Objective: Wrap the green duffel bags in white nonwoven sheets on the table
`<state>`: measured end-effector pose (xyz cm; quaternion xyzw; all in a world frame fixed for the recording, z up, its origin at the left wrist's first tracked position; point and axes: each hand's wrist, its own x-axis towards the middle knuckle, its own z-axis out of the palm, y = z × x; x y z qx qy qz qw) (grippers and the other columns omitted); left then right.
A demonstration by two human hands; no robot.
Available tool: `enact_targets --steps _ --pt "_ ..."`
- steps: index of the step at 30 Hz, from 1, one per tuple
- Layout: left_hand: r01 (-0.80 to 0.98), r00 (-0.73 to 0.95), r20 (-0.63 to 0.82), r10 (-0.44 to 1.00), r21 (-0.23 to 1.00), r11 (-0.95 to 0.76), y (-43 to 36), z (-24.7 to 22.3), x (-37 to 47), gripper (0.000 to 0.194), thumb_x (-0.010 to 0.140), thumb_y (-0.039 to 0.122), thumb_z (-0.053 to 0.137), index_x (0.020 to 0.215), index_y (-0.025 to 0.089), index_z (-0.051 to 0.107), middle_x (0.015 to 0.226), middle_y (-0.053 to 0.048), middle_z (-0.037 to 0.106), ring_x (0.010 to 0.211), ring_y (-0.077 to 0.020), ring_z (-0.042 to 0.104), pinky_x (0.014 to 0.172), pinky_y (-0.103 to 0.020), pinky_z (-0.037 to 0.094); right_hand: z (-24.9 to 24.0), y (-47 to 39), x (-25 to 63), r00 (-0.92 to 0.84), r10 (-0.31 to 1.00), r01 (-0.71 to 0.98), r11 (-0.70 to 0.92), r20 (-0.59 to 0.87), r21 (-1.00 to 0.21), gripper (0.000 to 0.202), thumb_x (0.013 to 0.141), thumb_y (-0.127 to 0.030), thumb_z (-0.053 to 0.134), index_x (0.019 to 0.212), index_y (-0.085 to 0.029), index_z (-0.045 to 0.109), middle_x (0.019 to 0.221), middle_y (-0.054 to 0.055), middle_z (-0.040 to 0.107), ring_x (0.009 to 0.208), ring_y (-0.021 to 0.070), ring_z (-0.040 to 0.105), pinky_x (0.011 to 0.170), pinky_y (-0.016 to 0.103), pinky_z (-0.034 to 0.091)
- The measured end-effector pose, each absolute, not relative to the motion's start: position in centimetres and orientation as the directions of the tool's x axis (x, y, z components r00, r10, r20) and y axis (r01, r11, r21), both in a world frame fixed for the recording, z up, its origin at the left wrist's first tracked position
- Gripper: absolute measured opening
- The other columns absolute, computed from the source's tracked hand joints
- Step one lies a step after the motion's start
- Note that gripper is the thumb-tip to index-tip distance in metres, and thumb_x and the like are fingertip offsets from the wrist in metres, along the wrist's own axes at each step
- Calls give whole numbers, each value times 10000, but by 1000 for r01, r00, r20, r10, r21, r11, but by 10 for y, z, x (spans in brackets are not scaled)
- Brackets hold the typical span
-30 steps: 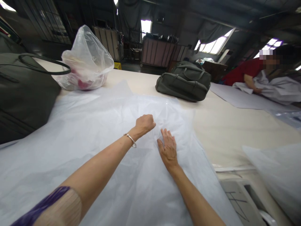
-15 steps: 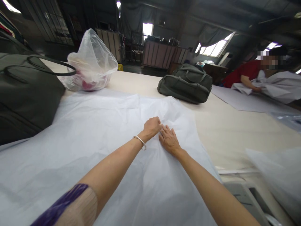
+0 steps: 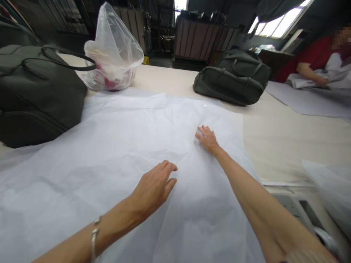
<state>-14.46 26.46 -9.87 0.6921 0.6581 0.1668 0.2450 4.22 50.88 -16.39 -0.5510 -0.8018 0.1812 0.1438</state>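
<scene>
A large sheet of thin white tissue paper [image 3: 120,146] lies spread over the cream table [image 3: 285,138]. My left hand [image 3: 155,186] hovers just over or rests on the sheet near its middle, fingers apart and holding nothing. My right hand [image 3: 207,138] lies flat on the sheet farther out, fingers spread, palm down. A silver bangle [image 3: 94,233] sits on my left wrist.
A dark green bag [image 3: 35,91] stands at the left. A clear plastic bag [image 3: 113,54] with pink contents sits behind the sheet. Another green bag [image 3: 233,78] lies at the back right. A person in red [image 3: 312,60] handles white sheets at the far right. Pale fabric [image 3: 329,190] lies at right.
My left hand has pulled back toward me and opened from a fist. My right hand has slid farther out across the sheet. The view has tilted down.
</scene>
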Motion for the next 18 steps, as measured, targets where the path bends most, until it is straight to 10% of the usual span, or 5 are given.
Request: enact_targets --steps 6,14,18 --pt "865 -31 -415 909 444 232 157 -107 -147 174 928 193 405 871 229 566 859 10 651 774 -171 630 655 -287 399 -106 371 59 -434 901 668 330 12 -666 493 957 -504 410 1346 -231 542 1470 74 475 1392 236 387 1179 484 271" --pt "799 120 -406 906 581 154 91 -136 -104 433 911 169 414 1281 372 507 1062 4 661 922 -206 667 753 -302 471 -165 237 99 -603 794 693 568 75 -444 577 978 -471 410 1506 -270 295 1577 69 291 1472 266 201 1189 575 170" --pt "734 11 -296 955 651 194 85 -129 -102 337 898 179 429 1211 240 539 1046 -44 651 932 -196 639 816 -307 467 -190 244 108 -629 753 676 653 194 -343 522 987 -412 397 1472 -222 372 1536 99 372 1455 253 257 1187 538 202"
